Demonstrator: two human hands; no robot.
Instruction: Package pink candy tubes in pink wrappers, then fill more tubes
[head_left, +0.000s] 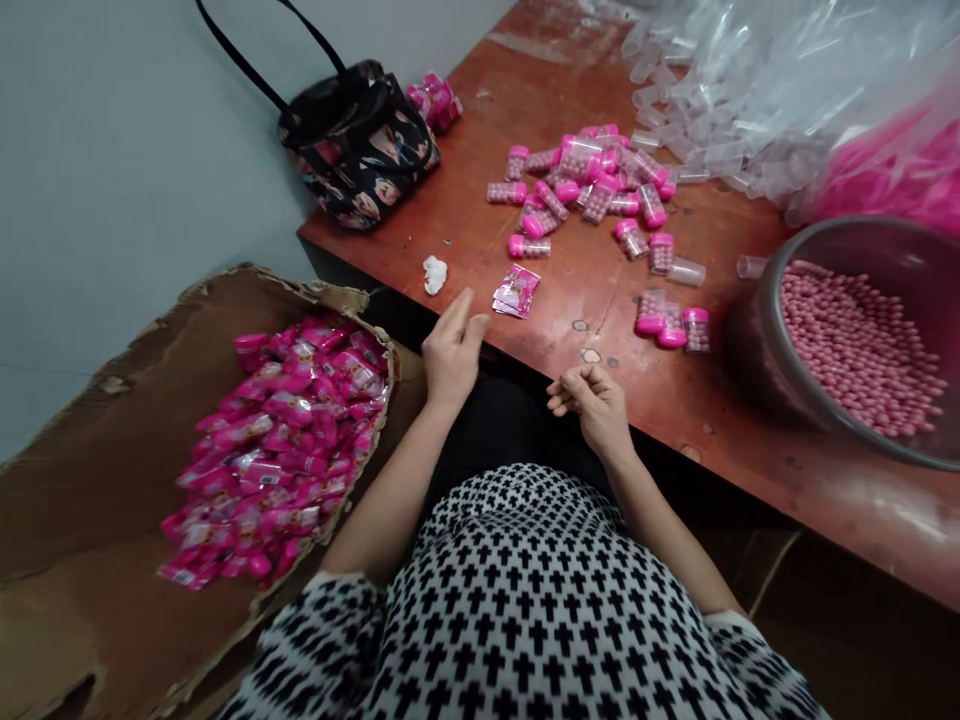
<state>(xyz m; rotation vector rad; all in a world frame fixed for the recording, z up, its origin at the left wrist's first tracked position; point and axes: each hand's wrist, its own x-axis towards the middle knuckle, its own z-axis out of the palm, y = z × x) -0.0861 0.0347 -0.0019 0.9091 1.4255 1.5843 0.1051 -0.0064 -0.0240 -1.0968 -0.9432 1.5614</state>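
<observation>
My left hand (452, 350) is at the table's front edge, fingers stretched out and the thumb apart from them, with nothing visible in it. Just beyond its fingertips lies a small stack of pink printed sachets or labels (517, 291). A crumpled white lump (434, 275) sits to the left of that stack. My right hand (592, 405) hovers by the same edge with its fingers curled and the thumb pressed to them; whatever it may pinch is hidden. Three small jars of pink beads (696, 330) stand or lie beyond it, near the bucket.
A pile of pink-capped bead jars (592, 180) covers mid-table. At right, a grey bucket (765, 330) holds pink beads (855, 350). Clear tubes (720, 150) spill from plastic bags behind. A floral handbag (367, 150) sits at the left corner. Below, a cardboard box (97, 480) contains wrapped pink packs (277, 450).
</observation>
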